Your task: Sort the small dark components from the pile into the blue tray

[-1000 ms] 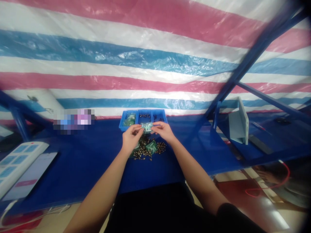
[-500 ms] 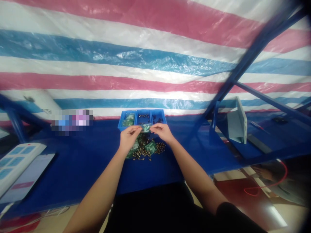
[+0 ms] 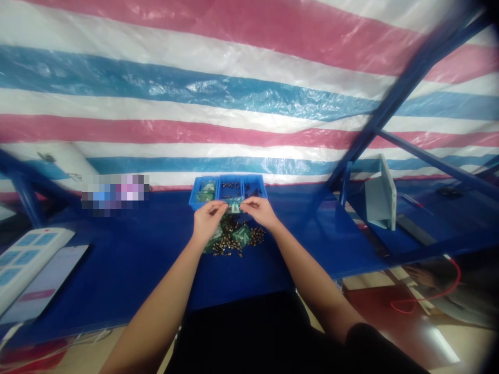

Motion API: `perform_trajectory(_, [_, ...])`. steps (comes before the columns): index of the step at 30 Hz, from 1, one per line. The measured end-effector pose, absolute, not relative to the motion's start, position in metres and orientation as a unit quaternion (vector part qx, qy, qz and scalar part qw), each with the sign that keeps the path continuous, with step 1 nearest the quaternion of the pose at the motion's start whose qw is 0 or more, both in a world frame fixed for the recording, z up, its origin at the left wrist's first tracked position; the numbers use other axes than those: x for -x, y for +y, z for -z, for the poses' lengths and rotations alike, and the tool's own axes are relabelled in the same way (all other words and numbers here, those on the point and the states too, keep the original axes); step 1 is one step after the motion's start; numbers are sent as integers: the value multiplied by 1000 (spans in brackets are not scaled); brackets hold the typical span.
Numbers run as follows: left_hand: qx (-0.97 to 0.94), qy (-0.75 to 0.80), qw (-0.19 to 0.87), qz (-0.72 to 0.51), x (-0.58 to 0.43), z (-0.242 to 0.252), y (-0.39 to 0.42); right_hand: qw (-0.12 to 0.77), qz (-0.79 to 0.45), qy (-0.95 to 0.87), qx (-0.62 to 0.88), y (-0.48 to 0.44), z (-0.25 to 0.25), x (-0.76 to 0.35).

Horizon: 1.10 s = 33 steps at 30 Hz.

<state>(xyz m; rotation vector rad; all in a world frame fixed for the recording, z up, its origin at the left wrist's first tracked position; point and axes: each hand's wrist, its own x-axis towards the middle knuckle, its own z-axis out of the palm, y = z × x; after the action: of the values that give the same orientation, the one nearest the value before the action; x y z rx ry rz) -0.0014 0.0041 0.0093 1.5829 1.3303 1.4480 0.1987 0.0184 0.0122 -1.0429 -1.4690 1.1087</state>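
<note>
Between my two hands a small clear green-tinted plastic bag (image 3: 235, 206) is stretched, with small pale pieces inside. My left hand (image 3: 208, 217) pinches its left edge, and my right hand (image 3: 260, 210) pinches its right edge. Below the hands lies a heap of small brass-and-black parts (image 3: 227, 245) like screws or fittings, too small to name surely. Another green plastic bag (image 3: 242, 236) lies among them. Just behind the hands stands a blue tray (image 3: 191, 200) in three compartments. Bags (image 3: 206, 191) fill the left one; small dark parts lie in the middle and right ones.
A white power strip (image 3: 42, 240) and a tablet-like screen (image 3: 58, 283) lie on the blue table (image 3: 128, 259) at the left. Farther right are a light grey stand-like panel (image 3: 384, 195) and a blue metal frame (image 3: 366, 132). Striped plastic sheeting (image 3: 218, 93) hangs behind.
The pale pieces inside the held bag have shifted from slanted to more upright. Both hands keep their pinch and have hardly moved.
</note>
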Motion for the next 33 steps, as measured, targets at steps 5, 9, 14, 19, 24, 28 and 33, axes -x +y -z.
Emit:
perform_trajectory(5, [-598,502,313,-540,1,-9,4,492,-439,-609,440,20,-11,-199])
perform_trajectory(9, [-604,498,311,-539,2,-7,5,495,-428,-606,453,20,-11,-200])
perform_trajectory(14, [-618,520,251,-533,2,-7,4,486,-471,-581,453,21,-9,-199])
perform_trajectory(19, [-605,476,335,-543,0,-11,0,505,-526,-538,422,23,-12,-196])
perform_trajectory(24, [-615,481,305,-546,0,-12,-1,517,-526,-521,430,22,-14,-197])
perform_trajectory(28, [-626,493,274,-538,0,-9,0,509,-490,-566,424,21,-12,-198])
perform_trajectory(33, [-636,485,280,-531,0,-6,2,523,-478,-571,414,21,-11,-198])
